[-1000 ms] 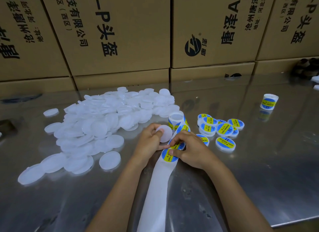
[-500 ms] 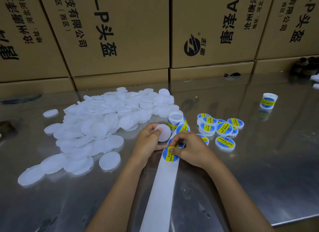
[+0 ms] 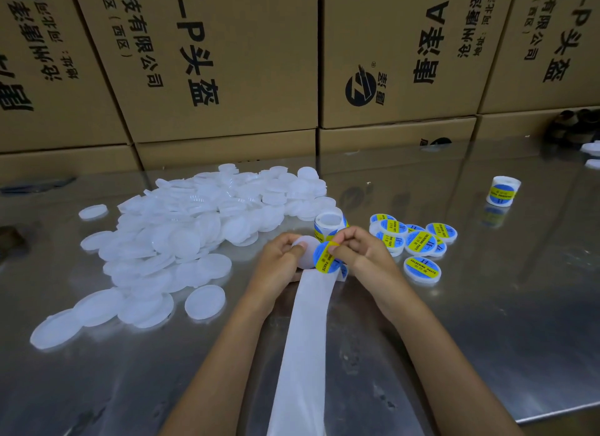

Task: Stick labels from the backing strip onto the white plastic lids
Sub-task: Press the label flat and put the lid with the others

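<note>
My left hand (image 3: 279,262) grips a blank white plastic lid (image 3: 307,255) just above the table. My right hand (image 3: 358,252) pinches a round blue and yellow label (image 3: 324,257) by its upper edge, lifted off the strip and held against the lid's right side. The empty white backing strip (image 3: 305,344) runs from under my hands toward me. A label roll (image 3: 329,223) stands right behind my hands. A big pile of blank lids (image 3: 181,237) lies to the left. Several labelled lids (image 3: 417,244) sit to the right.
The steel table (image 3: 487,322) ends at a front edge at lower right. Cardboard boxes (image 3: 227,65) wall off the back. A second label roll (image 3: 501,191) stands far right. Dark objects (image 3: 574,127) sit in the back right corner.
My right hand has peeled the label off the backing strip and raised it to the lid in my left hand. The strip below my hands now shows bare.
</note>
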### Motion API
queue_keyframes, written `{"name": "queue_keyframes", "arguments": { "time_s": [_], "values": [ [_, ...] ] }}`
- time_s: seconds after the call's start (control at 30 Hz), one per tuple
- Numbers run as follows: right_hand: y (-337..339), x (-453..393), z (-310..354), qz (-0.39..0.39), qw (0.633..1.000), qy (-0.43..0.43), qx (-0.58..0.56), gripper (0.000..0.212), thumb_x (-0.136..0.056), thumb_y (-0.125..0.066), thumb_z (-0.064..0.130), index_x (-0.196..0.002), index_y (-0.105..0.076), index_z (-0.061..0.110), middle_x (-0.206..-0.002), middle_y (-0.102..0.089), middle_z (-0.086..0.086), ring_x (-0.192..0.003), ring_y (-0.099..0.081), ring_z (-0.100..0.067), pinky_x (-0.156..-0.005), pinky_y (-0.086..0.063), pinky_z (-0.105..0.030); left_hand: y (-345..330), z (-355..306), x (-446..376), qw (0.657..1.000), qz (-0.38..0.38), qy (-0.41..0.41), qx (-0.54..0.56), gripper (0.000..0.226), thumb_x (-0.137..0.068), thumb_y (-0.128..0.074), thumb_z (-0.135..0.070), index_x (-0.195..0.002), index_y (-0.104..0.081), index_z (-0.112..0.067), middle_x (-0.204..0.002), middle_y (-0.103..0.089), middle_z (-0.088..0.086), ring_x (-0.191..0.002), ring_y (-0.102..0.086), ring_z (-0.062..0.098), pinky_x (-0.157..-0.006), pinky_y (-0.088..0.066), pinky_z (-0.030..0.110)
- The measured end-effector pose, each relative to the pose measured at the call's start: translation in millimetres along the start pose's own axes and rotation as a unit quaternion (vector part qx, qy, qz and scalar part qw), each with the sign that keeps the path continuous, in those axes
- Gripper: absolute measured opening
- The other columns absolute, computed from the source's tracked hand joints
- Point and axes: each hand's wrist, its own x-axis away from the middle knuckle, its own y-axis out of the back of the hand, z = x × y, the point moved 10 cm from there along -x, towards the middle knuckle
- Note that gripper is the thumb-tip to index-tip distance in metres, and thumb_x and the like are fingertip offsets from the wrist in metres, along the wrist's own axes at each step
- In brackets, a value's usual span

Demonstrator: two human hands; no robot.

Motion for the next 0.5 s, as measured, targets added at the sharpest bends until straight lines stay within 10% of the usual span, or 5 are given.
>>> {"name": "queue_keyframes", "arguments": {
  "time_s": [0.3,0.5],
  "values": [
    [5.9,-1.3,8.1,-0.045,0.997,0.044,-0.052,0.029,-0.083,-0.067,-0.009,-0.090,-0.054,0.016,-0.086,-0.068,0.002,-0.076,-0.067,-0.006,-0.071,-0.055,-0.022,-17.8,-5.6,8.9,0.960,0.086,0.061,0.259,0.027,-0.102,-0.046,-0.004,-0.120,-0.064,0.004,-0.113,-0.073,0.020,-0.098,-0.074,0.025,-0.077,-0.062,0.031],
    [4.8,1.8,19.0,-0.083,0.990,0.110,0.024,0.032,-0.081,-0.071,-0.006,-0.090,-0.052,0.019,-0.093,-0.063,-0.007,-0.078,-0.062,-0.015,-0.071,-0.053,-0.040,-34.8,-9.7,17.5,0.950,0.127,0.084,0.271,0.032,-0.103,-0.044,-0.006,-0.128,-0.059,0.006,-0.121,-0.069,0.024,-0.112,-0.068,0.031,-0.080,-0.062,0.031]
  ]
}}
